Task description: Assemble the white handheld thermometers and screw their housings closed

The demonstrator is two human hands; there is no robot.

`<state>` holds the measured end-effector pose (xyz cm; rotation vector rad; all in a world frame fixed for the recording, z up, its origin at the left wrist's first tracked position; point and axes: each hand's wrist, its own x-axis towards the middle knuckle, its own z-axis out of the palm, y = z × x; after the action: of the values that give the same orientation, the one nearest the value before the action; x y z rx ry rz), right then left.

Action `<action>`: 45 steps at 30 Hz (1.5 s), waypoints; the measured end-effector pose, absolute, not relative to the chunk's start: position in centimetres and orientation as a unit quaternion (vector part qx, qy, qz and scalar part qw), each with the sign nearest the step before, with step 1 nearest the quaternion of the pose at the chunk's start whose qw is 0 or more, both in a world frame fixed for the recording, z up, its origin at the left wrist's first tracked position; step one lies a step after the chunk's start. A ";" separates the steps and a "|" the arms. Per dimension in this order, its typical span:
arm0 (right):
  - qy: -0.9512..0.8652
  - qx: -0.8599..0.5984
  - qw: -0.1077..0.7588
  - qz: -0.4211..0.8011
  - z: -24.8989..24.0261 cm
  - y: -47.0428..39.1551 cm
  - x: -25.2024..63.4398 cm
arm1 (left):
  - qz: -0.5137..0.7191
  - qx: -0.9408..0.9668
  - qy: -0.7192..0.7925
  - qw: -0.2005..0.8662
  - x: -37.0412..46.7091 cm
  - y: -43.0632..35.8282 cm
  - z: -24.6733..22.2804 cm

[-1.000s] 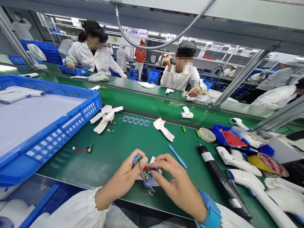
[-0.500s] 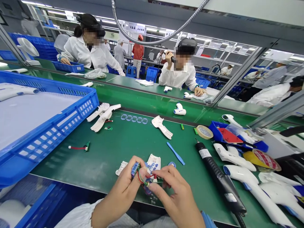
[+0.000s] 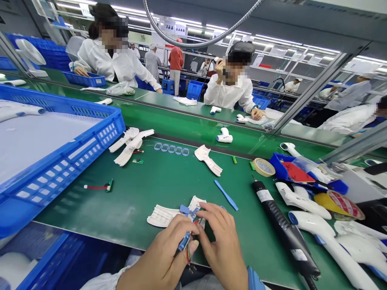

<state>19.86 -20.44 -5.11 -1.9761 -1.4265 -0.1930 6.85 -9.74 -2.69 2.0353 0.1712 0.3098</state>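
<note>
The left hand (image 3: pixel 165 253) pinches 1 blue part (image 3: pixel 184 241); the right hand (image 3: pixel 222 235) curves over 1 white shell (image 3: pixel 167 215), its pinch too hidden to tell.

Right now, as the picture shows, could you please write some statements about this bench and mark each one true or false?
1. The left hand holds a small blue part, and the right hand is close beside it. True.
2. The black screwdriver lies to the left of both hands. False: the black screwdriver lies to their right.
3. The thin blue stick lies on the green work surface. True.
4. The five blue-rimmed pieces are piled up. False: the blue-rimmed pieces lie in a row.
5. White parts lie in the large blue basket. True.
</note>
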 end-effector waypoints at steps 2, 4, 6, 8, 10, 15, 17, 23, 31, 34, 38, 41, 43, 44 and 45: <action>-0.551 -0.763 0.326 -0.090 -5.2 -20.5 19.9 | 0.140 0.865 0.055 0.479 6.9 -9.5 -2.7; -0.545 -0.770 0.318 -0.095 -5.3 -20.5 19.9 | 0.157 0.889 0.049 0.428 7.0 -9.1 -2.8; -0.538 -0.778 0.312 -0.093 -5.4 -20.5 19.9 | 0.170 0.911 0.062 0.371 6.9 -8.5 -3.2; -0.534 -0.784 0.304 -0.088 -5.7 -20.4 19.8 | 0.168 0.923 0.078 0.337 6.9 -8.0 -3.6; -0.531 -0.788 0.300 -0.087 -6.0 -20.4 19.7 | 0.156 0.926 0.086 0.334 7.0 -7.6 -4.0; -0.518 -0.792 0.303 -0.115 -6.0 -20.5 19.5 | 0.142 0.921 0.096 0.351 7.0 -7.3 -4.3; -0.525 -0.788 0.301 -0.112 -5.8 -20.7 19.7 | 0.131 0.923 0.107 0.345 7.0 -7.5 -4.1; -0.522 -0.784 0.323 -0.097 -5.7 -21.0 20.4 | 0.125 0.941 0.127 0.289 6.5 -8.8 -4.1; -0.527 -0.785 0.316 -0.081 -6.0 -21.2 20.7 | 0.194 0.950 0.107 0.220 6.5 -9.8 -5.5; -0.529 -0.786 0.309 -0.077 -5.8 -21.3 20.7 | 0.182 0.953 0.108 0.216 6.4 -9.7 -5.5; -0.529 -0.785 0.312 -0.075 -5.8 -21.1 20.7 | 0.174 0.955 0.108 0.215 6.5 -9.6 -5.4; -0.528 -0.785 0.315 -0.075 -5.7 -21.0 20.7 | 0.174 0.955 0.105 0.215 6.6 -9.6 -5.2; -0.528 -0.786 0.312 -0.072 -5.7 -21.0 20.7 | 0.177 0.955 0.102 0.214 6.6 -9.6 -5.2; -0.528 -0.788 0.310 -0.069 -5.6 -21.0 20.8 | 0.179 0.955 0.101 0.214 6.6 -9.6 -5.2; -0.527 -0.790 0.307 -0.065 -5.6 -21.0 20.8 | 0.181 0.955 0.102 0.214 6.7 -9.6 -5.2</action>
<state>20.78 -20.97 -5.59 -2.0889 -1.3930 -0.1723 6.67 -9.56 -5.18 2.6486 0.2817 0.5018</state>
